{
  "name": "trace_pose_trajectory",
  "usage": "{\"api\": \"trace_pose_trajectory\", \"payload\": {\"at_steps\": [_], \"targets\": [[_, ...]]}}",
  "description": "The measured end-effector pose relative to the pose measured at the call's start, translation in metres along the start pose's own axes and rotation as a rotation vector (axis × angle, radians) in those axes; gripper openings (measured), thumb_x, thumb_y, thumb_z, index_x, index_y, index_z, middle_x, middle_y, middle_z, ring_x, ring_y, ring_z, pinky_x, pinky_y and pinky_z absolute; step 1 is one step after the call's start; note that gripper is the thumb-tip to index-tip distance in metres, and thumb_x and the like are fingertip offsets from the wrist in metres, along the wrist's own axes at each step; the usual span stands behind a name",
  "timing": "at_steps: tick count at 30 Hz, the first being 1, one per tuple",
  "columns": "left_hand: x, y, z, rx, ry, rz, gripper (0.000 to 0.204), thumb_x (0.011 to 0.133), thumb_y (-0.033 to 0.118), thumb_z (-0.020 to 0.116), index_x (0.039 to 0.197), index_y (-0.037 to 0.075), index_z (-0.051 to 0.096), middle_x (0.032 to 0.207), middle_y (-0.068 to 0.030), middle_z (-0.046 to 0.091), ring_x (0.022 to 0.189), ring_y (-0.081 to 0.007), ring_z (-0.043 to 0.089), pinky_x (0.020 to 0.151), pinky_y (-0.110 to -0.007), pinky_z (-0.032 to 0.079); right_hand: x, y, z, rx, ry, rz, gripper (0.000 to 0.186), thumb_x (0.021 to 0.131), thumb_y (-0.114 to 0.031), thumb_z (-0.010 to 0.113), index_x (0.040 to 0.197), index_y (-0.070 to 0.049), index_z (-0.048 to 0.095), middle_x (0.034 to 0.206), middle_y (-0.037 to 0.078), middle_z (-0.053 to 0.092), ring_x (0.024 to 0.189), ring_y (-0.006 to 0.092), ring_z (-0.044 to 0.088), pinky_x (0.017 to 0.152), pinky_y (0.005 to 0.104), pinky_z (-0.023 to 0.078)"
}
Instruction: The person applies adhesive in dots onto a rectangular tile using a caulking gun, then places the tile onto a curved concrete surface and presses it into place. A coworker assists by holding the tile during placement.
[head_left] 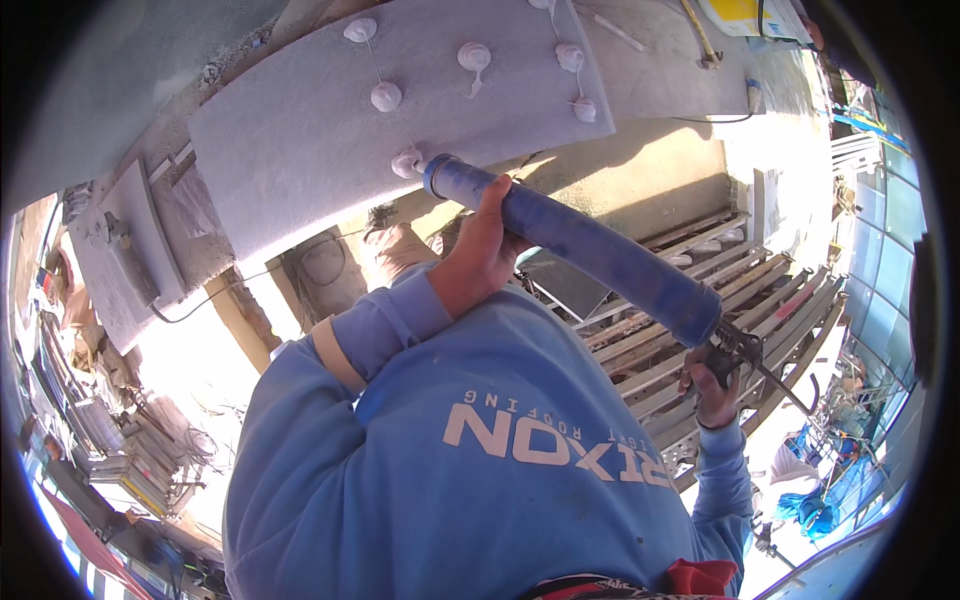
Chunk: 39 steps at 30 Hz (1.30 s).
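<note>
A long blue caulking gun [600, 250] slants across the view, its tip at the upper left and its handle at the lower right. My left hand [487, 240] cradles the barrel near the front end, fingers wrapped under it. At the rear, my right hand [715, 385] is closed around the dark handle and trigger, beside the hooked metal rod. The nozzle meets a white adhesive dab [406, 163] near the lower edge of a pale grey board [300, 130]. Several more round white dabs [474, 56] sit on that board, some with thin trailing strings.
An angle grinder-like tool with a cord [130, 260] lies on a grey panel at left. Metal poles or slats [760, 300] are stacked below the gun at right. A yellow-handled tool [700, 35] lies at the top right. Blue plastic sheeting [808, 512] hangs at lower right.
</note>
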<state>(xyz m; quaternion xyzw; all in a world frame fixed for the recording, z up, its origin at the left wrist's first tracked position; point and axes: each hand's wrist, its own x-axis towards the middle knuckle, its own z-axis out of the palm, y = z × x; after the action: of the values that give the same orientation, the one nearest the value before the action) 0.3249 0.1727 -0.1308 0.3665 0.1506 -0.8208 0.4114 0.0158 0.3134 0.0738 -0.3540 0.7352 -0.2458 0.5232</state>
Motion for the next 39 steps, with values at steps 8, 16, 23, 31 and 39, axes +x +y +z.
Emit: {"api": "trace_pose_trajectory", "payload": {"at_steps": [8, 16, 23, 31, 39], "targets": [[0.003, -0.004, 0.013, -0.005, -0.023, 0.022, 0.047, 0.097, 0.040, 0.059, 0.117, 0.000, 0.047, 0.108, -0.0119, 0.062, 0.103, -0.0257, 0.065, 0.101, -0.042, 0.050, 0.010, -0.027, 0.005, 0.034, -0.144, -0.128, 0.069, 0.085, -0.053, 0.072, 0.120, 0.006, 0.057, 0.093, 0.015, 0.066, 0.088, 0.0256, 0.067, 0.080, 0.0374, 0.053], [0.016, -0.013, 0.007, 0.009, -0.067, 0.039, 0.043, 0.100, 0.043, 0.054, 0.113, 0.003, 0.050, 0.105, -0.0096, 0.063, 0.097, -0.0233, 0.066, 0.097, -0.040, 0.052, 0.014, -0.019, -0.008, -0.003, -0.188, -0.194, 0.073, 0.091, -0.051, 0.067, 0.135, 0.004, 0.046, 0.113, 0.020, 0.067, 0.104, 0.0300, 0.066, 0.094, 0.0438, 0.051], [0.023, -0.013, -0.004, -0.051, -0.025, 0.047, 0.046, 0.099, 0.047, 0.054, 0.114, 0.003, 0.050, 0.104, -0.0106, 0.063, 0.096, -0.0251, 0.066, 0.092, -0.041, 0.054, 0.014, -0.048, 0.014, -0.041, -0.227, -0.193, 0.079, 0.087, -0.060, 0.066, 0.128, 0.006, 0.051, 0.108, 0.016, 0.068, 0.098, 0.0290, 0.068, 0.089, 0.0391, 0.054], [0.016, -0.009, -0.027, -0.266, -0.243, 0.073, 0.060, 0.090, 0.059, 0.062, 0.119, 0.007, 0.051, 0.109, -0.0120, 0.063, 0.102, -0.0281, 0.064, 0.097, -0.045, 0.050, 0.036, -0.156, 0.047, -0.732, -0.655, -0.884, 0.070, 0.068, -0.046, 0.087, 0.106, 0.006, 0.060, 0.094, 0.018, 0.064, 0.075, 0.0325, 0.067, 0.064, 0.0394, 0.052], [0.015, 0.016, 0.013, -0.156, -0.283, 0.097, 0.049, 0.095, 0.054, 0.057, 0.115, 0.010, 0.051, 0.106, -0.0088, 0.064, 0.098, -0.0247, 0.065, 0.096, -0.043, 0.051, -0.010, -0.149, 0.058, -0.472, -0.349, -0.603, 0.070, 0.074, -0.047, 0.083, 0.110, 0.009, 0.061, 0.099, 0.019, 0.066, 0.082, 0.0297, 0.068, 0.070, 0.0366, 0.053]]}}
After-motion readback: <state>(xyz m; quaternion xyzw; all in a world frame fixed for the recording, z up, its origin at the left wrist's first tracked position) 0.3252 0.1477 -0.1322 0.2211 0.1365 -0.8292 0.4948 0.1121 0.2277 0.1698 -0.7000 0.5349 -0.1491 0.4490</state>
